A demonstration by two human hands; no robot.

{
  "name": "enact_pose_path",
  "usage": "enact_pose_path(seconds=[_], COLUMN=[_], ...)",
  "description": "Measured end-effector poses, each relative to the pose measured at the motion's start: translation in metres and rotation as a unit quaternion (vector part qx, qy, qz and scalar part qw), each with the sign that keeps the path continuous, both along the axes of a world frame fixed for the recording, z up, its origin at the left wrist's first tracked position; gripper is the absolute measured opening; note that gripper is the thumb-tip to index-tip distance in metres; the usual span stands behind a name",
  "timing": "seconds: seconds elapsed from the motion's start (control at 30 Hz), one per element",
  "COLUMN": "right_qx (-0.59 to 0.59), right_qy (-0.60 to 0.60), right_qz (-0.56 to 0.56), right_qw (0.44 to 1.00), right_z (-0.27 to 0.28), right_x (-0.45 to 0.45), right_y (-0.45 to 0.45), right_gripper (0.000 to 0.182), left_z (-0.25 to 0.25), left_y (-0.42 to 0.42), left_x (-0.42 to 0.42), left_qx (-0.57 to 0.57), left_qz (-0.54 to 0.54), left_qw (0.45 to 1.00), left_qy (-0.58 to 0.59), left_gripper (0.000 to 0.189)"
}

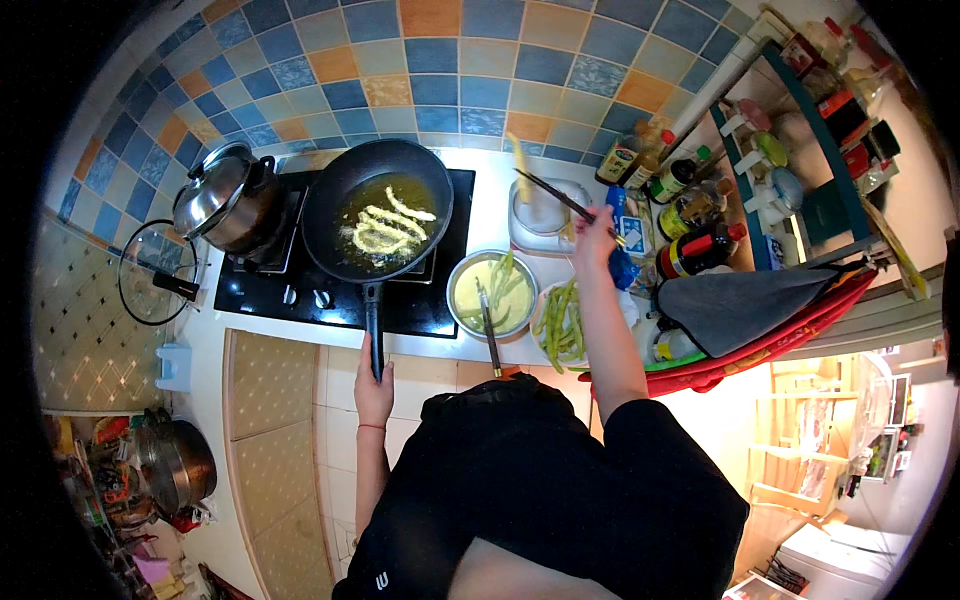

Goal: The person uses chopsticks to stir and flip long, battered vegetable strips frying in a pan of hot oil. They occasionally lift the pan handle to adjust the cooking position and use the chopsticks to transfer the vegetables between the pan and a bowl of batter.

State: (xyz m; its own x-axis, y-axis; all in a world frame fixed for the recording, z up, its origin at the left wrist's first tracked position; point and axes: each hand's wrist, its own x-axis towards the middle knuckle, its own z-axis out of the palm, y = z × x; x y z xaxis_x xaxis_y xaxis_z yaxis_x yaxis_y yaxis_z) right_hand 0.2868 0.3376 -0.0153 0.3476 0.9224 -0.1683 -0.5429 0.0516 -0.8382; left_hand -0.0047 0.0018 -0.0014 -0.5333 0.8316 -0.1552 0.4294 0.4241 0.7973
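Note:
My left hand [373, 390] grips the black handle [373, 315] of a frying pan [322, 217] on the stove. Battered green beans [390, 229] lie in bubbling oil in the pan. My right hand [594, 238] holds dark chopsticks [559, 196], with a pale battered strip [520, 161] at their tips, blurred, above a tray [525, 238] with a round dish. A steel bowl [451, 289] of pale batter, with beans and a second pair of chopsticks [489, 334] in it, stands right of the stove. Beside it, a plate of green beans [561, 322] lies below my right forearm.
A lidded steel pot [236, 202] stands on the left burner, with a glass lid [154, 274] beside it. Sauce bottles [694, 210] and a blue packet [628, 225] stand at the right, near a rack [832, 195] of jars. A grey cloth [739, 307] hangs below the rack.

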Motion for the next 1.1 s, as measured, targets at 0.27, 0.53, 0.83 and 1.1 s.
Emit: enact_pose_path(seconds=[0.27, 0.53, 0.83, 1.1], right_qx=[-0.063, -0.009, 0.209, 0.338], right_qy=[-0.177, -0.379, -0.402, -0.390], right_qz=[-0.107, 0.000, 0.326, 0.521], right_qw=[0.976, 0.926, 0.830, 0.680], right_z=[-0.045, -0.004, 0.082, 0.066], right_x=[0.092, 0.057, -0.086, -0.175], right_y=[0.003, -0.017, -0.074, -0.068], right_gripper=[0.041, 0.039, 0.019, 0.019], left_z=[-0.006, -0.011, 0.004, -0.012], left_y=[0.002, -0.001, 0.000, -0.003], left_x=[-0.002, -0.003, 0.003, -0.001], left_qx=[0.000, 0.065, 0.023, 0.065], left_qz=[0.002, -0.013, 0.012, 0.015], left_qw=[1.000, 0.997, 1.000, 0.997], left_qy=[0.004, 0.049, 0.013, 0.033], left_gripper=[0.065, 0.065, 0.066, 0.065])
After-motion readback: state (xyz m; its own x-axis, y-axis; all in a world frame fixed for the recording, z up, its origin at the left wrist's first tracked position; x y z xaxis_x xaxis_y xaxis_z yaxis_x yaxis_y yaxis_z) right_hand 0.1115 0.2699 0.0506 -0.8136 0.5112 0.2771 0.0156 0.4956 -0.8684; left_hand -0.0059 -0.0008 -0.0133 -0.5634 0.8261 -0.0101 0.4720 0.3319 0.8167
